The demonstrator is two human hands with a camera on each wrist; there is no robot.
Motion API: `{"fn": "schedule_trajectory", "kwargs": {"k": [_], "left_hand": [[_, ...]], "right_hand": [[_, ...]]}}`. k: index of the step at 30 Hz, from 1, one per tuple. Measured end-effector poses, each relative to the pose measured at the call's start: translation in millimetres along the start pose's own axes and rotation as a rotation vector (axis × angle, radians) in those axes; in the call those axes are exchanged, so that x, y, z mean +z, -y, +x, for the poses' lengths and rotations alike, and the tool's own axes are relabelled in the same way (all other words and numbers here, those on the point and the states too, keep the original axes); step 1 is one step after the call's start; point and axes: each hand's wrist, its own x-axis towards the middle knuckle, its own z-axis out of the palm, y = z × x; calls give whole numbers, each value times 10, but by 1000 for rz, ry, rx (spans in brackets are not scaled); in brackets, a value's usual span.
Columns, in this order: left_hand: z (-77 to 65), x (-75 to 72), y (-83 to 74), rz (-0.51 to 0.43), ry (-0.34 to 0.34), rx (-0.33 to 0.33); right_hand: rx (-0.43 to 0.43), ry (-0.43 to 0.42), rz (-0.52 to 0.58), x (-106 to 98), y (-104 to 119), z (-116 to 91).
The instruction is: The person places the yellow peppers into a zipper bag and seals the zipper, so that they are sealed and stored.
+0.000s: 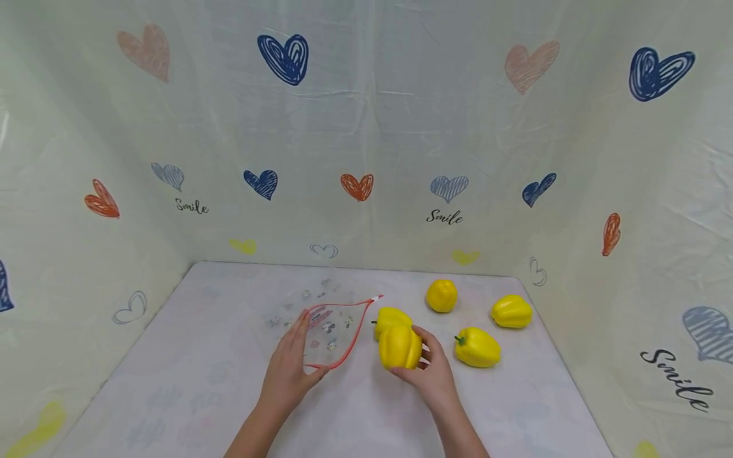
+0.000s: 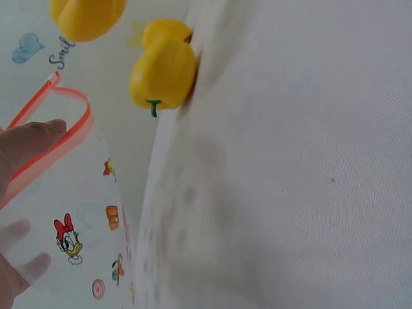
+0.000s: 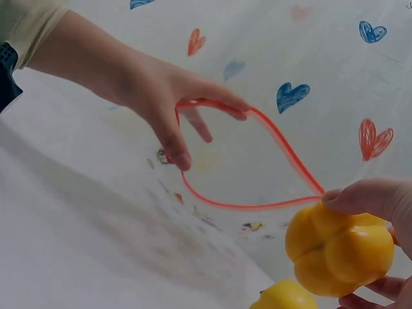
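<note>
My left hand (image 1: 289, 372) holds a clear zip bag (image 1: 348, 340) by its red-edged mouth, which gapes toward the right. In the left wrist view the thumb lies over the red rim, while other fingers show through the printed plastic (image 2: 67, 241). A yellow bell pepper (image 1: 399, 348) is gripped in my right hand (image 1: 432, 372), just right of the bag's mouth. The right wrist view has this pepper (image 3: 338, 251) with its lobed end toward the camera and the thumb on top. Partly hidden behind it is another yellow pepper (image 1: 391, 315).
Further right on the white-covered table (image 1: 229, 381) lie more yellow peppers: one at the back (image 1: 441, 296), one nearer (image 1: 478, 348) with a green stem, and one near the right edge (image 1: 512, 312). A heart-printed sheet (image 1: 321, 133) rises behind and at both sides.
</note>
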Motion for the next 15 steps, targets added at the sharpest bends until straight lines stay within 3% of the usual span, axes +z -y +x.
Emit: {"fn": "schedule_trajectory", "kwargs": {"k": [15], "left_hand": [[-72,41,-163,27,73,-61]], "right_hand": [[-81,102,30,165,226,-147]]}}
